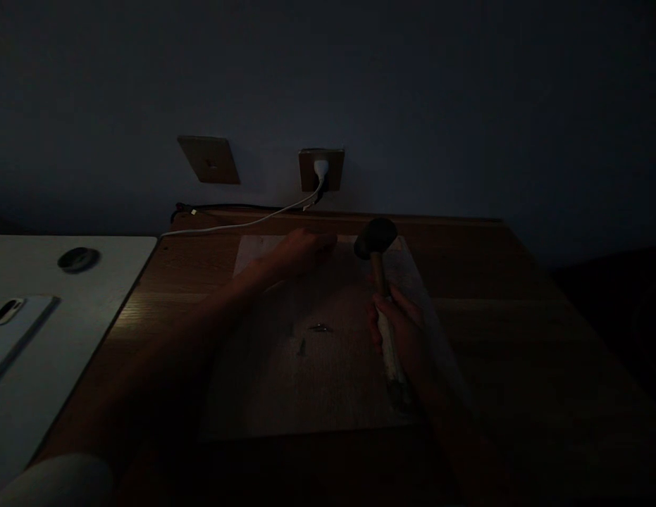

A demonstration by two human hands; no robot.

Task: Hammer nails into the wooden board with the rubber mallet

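Note:
In dim light, my right hand [404, 320] is wrapped round the handle of a mallet [379, 236] with a dark head, held over the right side of a pale wooden board [264, 401]. My left hand [304, 248] is at the far side of the board, its fingers drawn together in front of the mallet's head on the left. Whatever those fingers hold, if anything, is too dark to make out. Near the middle of the board lie a few small metal pieces [320, 328] that look like nails or screws. A small dark mark or piece [301, 346] shows beside them.
The board rests on a brown wooden table [497, 303] against the wall. A white cable [243, 224] runs from a wall socket [335, 172] along the table's back. On a white surface [110, 310] at left are a phone [21, 324] and a dark round object [78, 259].

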